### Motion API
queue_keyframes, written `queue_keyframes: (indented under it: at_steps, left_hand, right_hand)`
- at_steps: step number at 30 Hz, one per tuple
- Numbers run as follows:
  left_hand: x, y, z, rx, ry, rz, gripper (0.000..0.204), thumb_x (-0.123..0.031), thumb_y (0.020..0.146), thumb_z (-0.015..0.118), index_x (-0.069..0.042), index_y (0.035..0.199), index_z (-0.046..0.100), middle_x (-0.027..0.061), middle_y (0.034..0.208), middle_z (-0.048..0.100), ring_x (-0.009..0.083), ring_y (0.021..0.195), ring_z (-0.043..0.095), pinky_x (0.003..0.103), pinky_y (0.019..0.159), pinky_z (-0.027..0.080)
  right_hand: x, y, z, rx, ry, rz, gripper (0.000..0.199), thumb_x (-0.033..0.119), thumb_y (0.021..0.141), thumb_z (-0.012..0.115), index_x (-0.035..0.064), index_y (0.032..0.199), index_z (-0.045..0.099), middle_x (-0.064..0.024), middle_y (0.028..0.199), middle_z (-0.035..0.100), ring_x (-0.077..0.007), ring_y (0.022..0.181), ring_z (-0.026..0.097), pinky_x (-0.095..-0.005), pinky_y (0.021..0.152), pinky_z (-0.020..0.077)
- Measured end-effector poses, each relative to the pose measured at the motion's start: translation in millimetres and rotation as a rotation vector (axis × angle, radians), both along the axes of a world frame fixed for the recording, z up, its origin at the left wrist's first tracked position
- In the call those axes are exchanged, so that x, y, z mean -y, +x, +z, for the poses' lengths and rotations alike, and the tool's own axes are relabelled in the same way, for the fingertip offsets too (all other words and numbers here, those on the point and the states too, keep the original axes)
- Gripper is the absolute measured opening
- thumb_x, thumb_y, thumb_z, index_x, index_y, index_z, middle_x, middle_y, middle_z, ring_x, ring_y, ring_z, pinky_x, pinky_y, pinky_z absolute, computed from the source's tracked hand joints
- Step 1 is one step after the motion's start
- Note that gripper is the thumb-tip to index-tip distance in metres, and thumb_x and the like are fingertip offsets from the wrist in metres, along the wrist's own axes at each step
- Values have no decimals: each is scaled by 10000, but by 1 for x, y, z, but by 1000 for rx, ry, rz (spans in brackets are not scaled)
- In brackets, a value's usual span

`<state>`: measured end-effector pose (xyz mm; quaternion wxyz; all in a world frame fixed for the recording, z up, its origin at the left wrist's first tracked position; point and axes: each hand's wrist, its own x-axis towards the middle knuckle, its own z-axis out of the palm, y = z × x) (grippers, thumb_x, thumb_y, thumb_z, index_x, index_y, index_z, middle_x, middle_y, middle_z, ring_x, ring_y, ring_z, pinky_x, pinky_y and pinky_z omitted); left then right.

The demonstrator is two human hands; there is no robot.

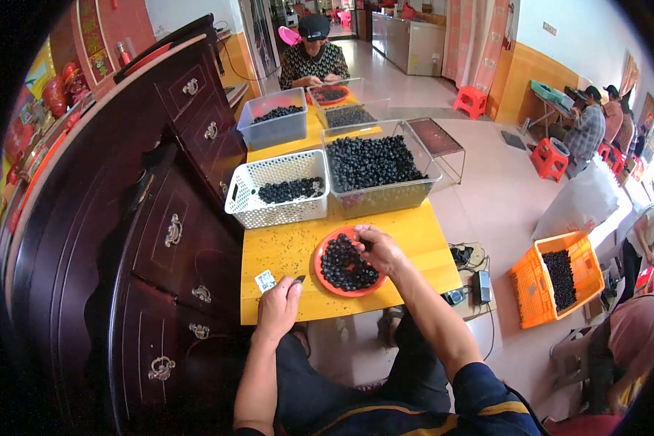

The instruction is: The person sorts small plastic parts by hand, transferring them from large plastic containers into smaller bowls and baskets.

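An orange-red plate (pixel 317 273) heaped with small round black pieces (pixel 345 265) lies on the yellow table in front of me. My right hand (pixel 378 249) is over the plate's upper right rim, fingers pinched together; what is between them is too small to tell. Left of the plate, my left hand (pixel 279 309) is closed, with a small dark piece (pixel 300 279) at the thumb tip. A white label with a printed pattern (pixel 265 280) lies beside it. Beyond the plate stand a white perforated basket (pixel 269 216) and a clear bin (pixel 385 201), both holding similar black pieces.
Brown crumbs dot the yellow table (pixel 414 240). Farther back are a bluish bin (pixel 272 131) and a person (pixel 314 58) working over another plate. Dark drawers (pixel 174 232) line the left. An orange crate (pixel 557 283) and cabled devices (pixel 479 287) are on the right.
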<state>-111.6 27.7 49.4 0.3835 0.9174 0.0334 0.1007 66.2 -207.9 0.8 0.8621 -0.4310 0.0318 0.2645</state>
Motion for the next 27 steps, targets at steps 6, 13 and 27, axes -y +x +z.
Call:
queue_keyframes:
  at_steps: [6,13,27]
  left_hand:
    - [22,51,-6,94,-134,-68,230,-228,951,670,-5,961,616,131,752,635,264,693,604,382,639,490]
    - [52,93,2,186,-201,-145,218,-63,874,755,0,1056,654,29,757,659,93,654,581,274,629,491]
    - [59,115,-31,217,-174,-199,258,-89,852,775,-61,1099,709,103,705,660,200,579,647,322,560,504]
  right_hand:
    - [-5,-1,12,126,-74,172,317,361,1084,458,82,1087,609,43,769,505,-55,582,406,-185,492,304]
    - [-5,8,3,472,-248,319,447,460,1073,473,62,975,652,52,729,503,-49,619,419,-220,543,349]
    - [-11,2,-10,491,-237,438,599,546,1075,393,35,1004,699,30,761,570,-77,667,442,-259,597,394]
